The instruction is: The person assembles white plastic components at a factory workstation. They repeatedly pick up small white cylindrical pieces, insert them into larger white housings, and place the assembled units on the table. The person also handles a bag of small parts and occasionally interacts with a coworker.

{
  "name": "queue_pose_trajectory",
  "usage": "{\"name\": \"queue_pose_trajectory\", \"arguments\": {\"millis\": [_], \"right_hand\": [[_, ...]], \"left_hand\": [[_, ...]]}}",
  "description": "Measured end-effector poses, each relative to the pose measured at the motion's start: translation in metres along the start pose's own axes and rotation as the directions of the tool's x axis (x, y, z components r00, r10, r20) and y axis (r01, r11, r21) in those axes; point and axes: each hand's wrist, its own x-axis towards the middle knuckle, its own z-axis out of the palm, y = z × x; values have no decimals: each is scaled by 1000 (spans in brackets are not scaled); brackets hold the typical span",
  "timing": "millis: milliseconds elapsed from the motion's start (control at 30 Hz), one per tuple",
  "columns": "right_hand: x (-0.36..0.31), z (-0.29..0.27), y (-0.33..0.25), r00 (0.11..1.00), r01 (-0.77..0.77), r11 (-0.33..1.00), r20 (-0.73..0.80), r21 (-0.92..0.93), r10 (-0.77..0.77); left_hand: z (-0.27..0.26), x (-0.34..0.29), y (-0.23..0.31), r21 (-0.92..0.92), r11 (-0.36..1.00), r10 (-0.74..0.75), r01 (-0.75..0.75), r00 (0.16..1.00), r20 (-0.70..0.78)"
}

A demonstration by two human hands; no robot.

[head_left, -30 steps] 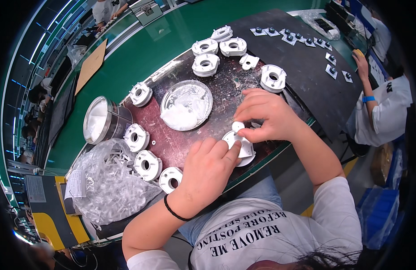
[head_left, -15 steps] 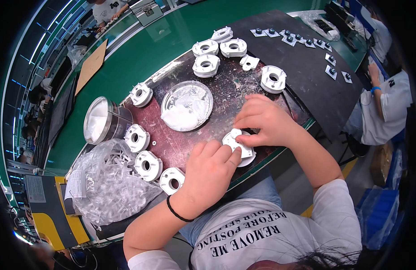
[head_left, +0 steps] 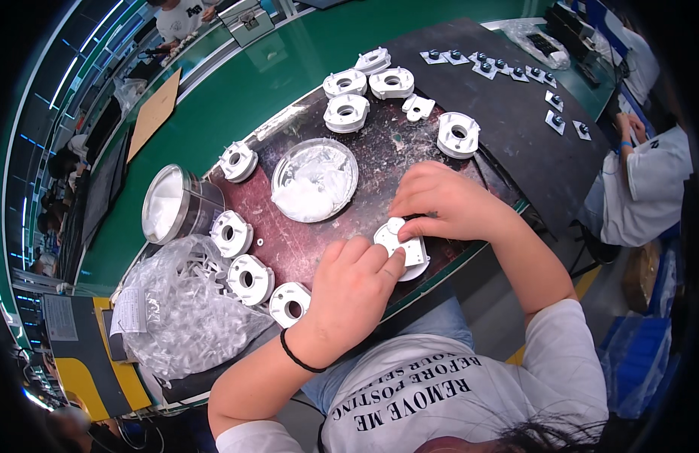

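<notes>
Near the front edge of the worn board lies a white plastic housing with a flat plate and a small round white disc at its upper left. My left hand is closed, its fingertips pressed on the housing's left side and steadying it. Thumb and bent fingers of my right hand close at the disc's edge; the fingertips partly hide the spot. Beyond my hands stands a round clear dish with white grease-like paste in it.
Several white ring-shaped housings stand around the board. At the left are a tipped tub of white paste and a clear bag of small parts. Small plates with dark pieces lie on a black mat. A co-worker sits at the right.
My right hand's fingers have shifted slightly at the disc, showing more of the plate. My left hand stays on the housing. At the right, the co-worker's hands have moved together.
</notes>
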Motion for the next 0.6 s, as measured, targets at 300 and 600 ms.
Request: {"name": "queue_pose_trajectory", "arguments": {"millis": [300,600], "right_hand": [[2,-15,-12,947,78,994,-306,-76,-98],[-49,-18,8,789,0,965,-593,264,162]], "left_hand": [[-2,2,1,-16,1000,-10,10,1000,6],[-6,21,5,-144,990,10,-1,998,60]]}}
